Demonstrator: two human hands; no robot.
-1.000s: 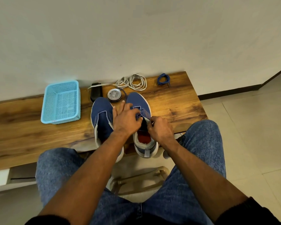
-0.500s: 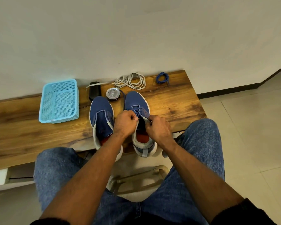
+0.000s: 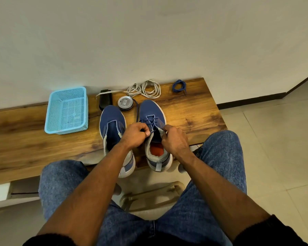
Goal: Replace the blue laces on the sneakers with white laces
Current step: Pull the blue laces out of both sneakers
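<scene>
Blue lace (image 3: 150, 121) now looser, strand toward tin (image 3: 125, 103).

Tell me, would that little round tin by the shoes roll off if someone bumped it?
Probably not: the round tin lies flat on the wooden bench, so it would likely slide. It looks small, so probably light.
</scene>
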